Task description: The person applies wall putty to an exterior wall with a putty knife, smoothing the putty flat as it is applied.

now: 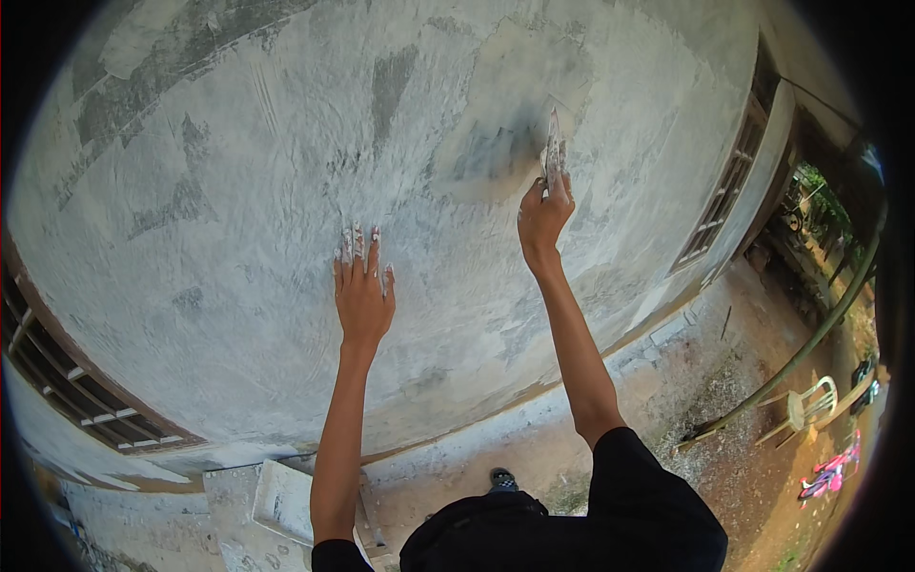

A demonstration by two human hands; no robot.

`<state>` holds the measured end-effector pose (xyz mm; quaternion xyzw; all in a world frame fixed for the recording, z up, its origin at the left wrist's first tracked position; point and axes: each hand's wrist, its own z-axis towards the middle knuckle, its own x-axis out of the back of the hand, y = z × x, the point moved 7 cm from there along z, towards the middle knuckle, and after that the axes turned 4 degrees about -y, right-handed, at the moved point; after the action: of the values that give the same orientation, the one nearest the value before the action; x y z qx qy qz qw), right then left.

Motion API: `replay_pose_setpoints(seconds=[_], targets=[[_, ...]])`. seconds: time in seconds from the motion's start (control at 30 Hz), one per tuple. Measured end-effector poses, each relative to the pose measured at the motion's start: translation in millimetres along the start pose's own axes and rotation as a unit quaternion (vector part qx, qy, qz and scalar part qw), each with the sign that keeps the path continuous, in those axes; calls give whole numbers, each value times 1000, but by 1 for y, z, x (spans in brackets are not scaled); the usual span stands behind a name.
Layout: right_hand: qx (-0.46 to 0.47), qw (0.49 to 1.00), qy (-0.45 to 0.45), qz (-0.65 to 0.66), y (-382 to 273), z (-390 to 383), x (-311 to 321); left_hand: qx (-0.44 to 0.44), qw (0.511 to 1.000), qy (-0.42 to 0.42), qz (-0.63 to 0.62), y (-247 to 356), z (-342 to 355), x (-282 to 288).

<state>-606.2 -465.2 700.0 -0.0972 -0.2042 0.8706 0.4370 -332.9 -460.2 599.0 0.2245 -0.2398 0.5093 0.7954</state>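
A grey wall [286, 162] coated in patchy white plaster stands in front of me. My left hand [362, 300] rests against it or very near it, fingers stretched out and smeared with white paste. Higher up and to the right, my right hand [546, 217] grips a thin blade that looks like a putty knife [554, 138], pointing upward and seen nearly edge-on. White paste coats this tool and the fingers around it. Beside the blade, to its left, lies a darker, damp-looking patch [500, 148]; whether the blade touches the wall I cannot tell.
Barred windows sit at the left [91, 391] and right [729, 186]. Below my left forearm is a whitish tray [283, 498] on a board [233, 500]. My shoe [502, 480] stands on the ground. Off to the right are a long curved pole [801, 353] and a pale chair [801, 408].
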Motion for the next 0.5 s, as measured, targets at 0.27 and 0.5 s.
replay_pose_setpoints(seconds=[0.27, 0.5], targets=[[236, 940, -243, 32, -60, -151, -84, 7, 999, -51, -5, -12, -7, -12], [144, 988, -40, 48, -31, -53, 2, -5, 999, -41, 16, 0, 0, -10]])
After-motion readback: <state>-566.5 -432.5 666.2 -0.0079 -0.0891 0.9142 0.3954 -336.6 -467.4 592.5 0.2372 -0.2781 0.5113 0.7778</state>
